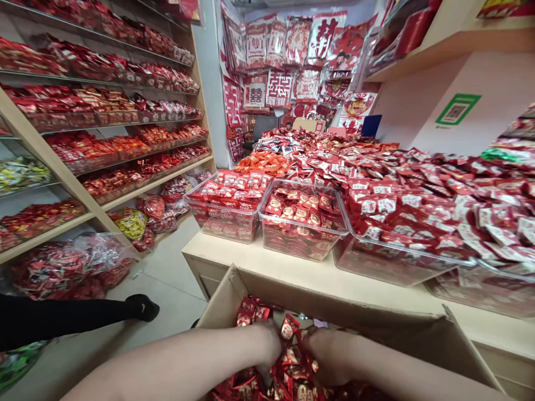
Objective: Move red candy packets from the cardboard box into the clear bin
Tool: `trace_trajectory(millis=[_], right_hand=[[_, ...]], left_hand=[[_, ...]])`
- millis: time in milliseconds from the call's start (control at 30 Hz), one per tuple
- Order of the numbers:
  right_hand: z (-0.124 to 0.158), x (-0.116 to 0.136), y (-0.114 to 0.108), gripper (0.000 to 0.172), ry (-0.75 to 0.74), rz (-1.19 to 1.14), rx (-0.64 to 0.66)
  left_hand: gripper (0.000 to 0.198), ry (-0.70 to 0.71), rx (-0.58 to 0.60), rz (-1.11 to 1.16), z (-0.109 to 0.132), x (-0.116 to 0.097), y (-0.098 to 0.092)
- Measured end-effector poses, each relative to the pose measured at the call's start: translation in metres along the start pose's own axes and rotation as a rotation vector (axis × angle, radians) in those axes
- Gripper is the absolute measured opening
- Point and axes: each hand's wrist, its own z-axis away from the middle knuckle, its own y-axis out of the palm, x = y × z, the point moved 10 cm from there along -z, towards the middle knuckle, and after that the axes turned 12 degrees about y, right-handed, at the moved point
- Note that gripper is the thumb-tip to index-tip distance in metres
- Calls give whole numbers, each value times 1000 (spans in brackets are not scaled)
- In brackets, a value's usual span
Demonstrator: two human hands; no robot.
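Note:
My left hand [270, 350] and my right hand [328, 356] reach down into an open cardboard box [343, 303]. Red wrapped candies [288, 328] are heaped between my two hands, touching both. The fingers of each hand are mostly buried among the candies and blurred, so their grip is hidden. More of the same candies lie at the left inside the box and below my hands.
Clear plastic bins of red packets, among them a small square bin [303, 223], line the counter edge [234, 253] beyond the box. Stocked shelves [104, 120] stand at left, with bagged candy [71, 267] on the floor. Another person's dark-clad leg [83, 314] extends in at left.

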Motion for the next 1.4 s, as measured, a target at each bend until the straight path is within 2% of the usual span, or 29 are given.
trace_trajectory(millis=[67,133,333,500,633,733,800,900,967,1067,1133,1200,1300,1333,1400], right_hand=[[-22,-12,23,53,101,39,-54],[-38,-20,38,67,128,25,-55],[-54,-31,45,62,63,-66,-28],[-56,-29,43,52,53,-82,-121],[-58,-26,43,55,73,-89,-144],[-61,-29,44,63,114,-118,-140],[-61,-31,45,67,131,-154,-134],[-61,-31,42,66,114,-207,-103],[-59,-27,35,58,76,-234,-68],[-53,-22,17,43,3,-276,0],[-43,-20,1,41,-53,-316,43],[-27,-13,-13,43,-164,-490,133],[4,5,-32,46,-376,-959,350],[12,9,-41,45,-427,-1116,391],[21,9,-57,39,-461,-1342,356]], left_hand=[[44,-34,141,-160,-2,6,18],[38,-14,232,-256,-2,5,27],[27,-32,319,-250,0,3,37],[17,-45,309,-218,-3,5,37],[8,-58,280,-207,-3,2,31],[11,-38,250,-200,-3,-4,19],[8,-4,214,-187,-2,-9,4],[13,59,105,-156,-1,-17,-30],[17,91,-6,-125,2,-21,-56],[21,119,-171,-68,10,-29,-90],[19,154,-338,12,20,-38,-113],[14,190,-587,170,35,-44,-139],[12,193,-979,491,62,-34,-170],[13,187,-1069,585,68,-27,-175],[17,193,-1171,749,75,-16,-180]])
